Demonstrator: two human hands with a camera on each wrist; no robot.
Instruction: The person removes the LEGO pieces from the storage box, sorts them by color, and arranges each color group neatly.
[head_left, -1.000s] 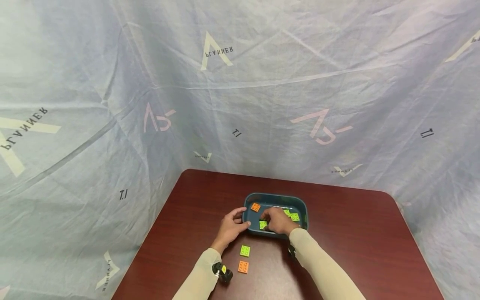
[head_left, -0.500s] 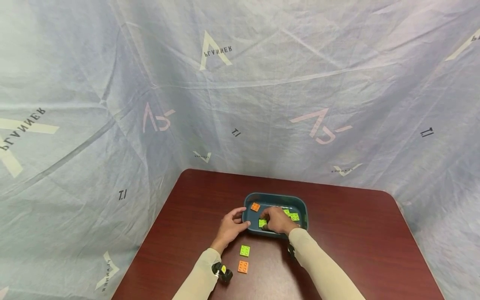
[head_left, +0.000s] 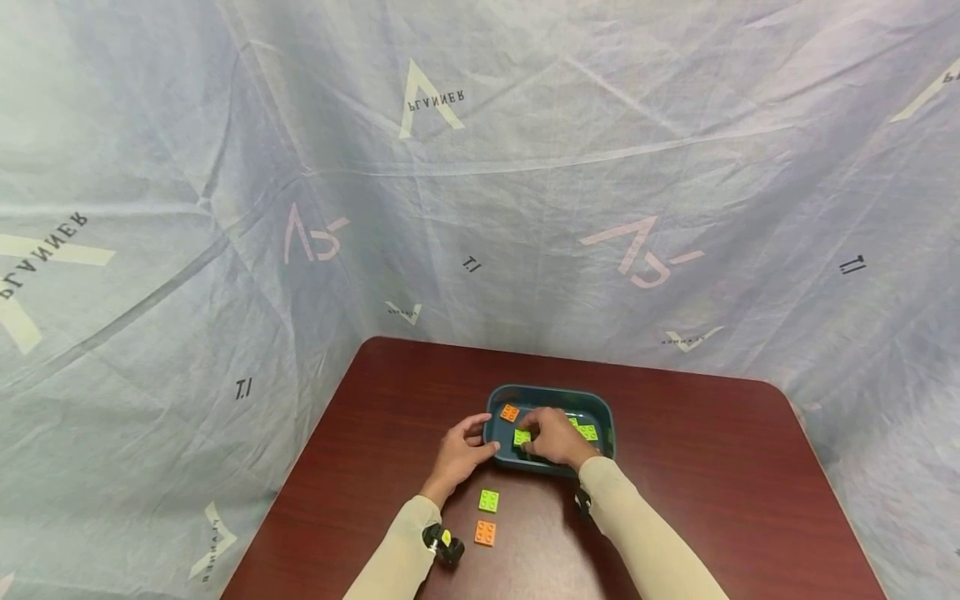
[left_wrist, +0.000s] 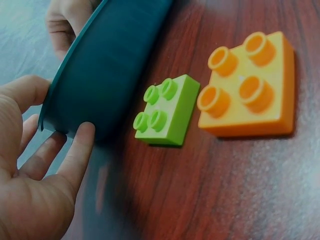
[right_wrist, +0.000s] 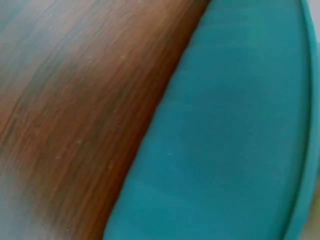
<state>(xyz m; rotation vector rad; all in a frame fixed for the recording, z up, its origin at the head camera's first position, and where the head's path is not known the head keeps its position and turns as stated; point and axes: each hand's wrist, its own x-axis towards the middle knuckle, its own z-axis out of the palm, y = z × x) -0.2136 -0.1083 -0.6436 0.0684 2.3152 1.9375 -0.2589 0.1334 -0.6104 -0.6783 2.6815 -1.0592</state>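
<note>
In the head view my left hand [head_left: 457, 454] rests its fingertips against the left end of a dark teal plastic bin [head_left: 611, 425]. The left wrist view shows extended fingers [left_wrist: 75, 160] touching the bin's outer wall [left_wrist: 105, 65]. My right hand [head_left: 553, 437] reaches over the bin's front rim and pinches a lime-green toy building brick [head_left: 521, 437] inside it. An orange brick [head_left: 509, 413] lies in the bin's back left corner. More green bricks [head_left: 588, 432] lie in its right half, partly behind the right hand. The right wrist view shows only the bin's side [right_wrist: 225, 125] and table.
On the dark red wooden table [head_left: 697, 467], in front of the bin, lie a green brick [head_left: 489, 500] and, nearer me, an orange brick [head_left: 485, 533]. A pale printed cloth [head_left: 480, 208] hangs behind the table and at its sides.
The right hand has shifted the pinched green brick slightly back and left, away from the bin's front wall. The left hand stays at the bin's left end.
</note>
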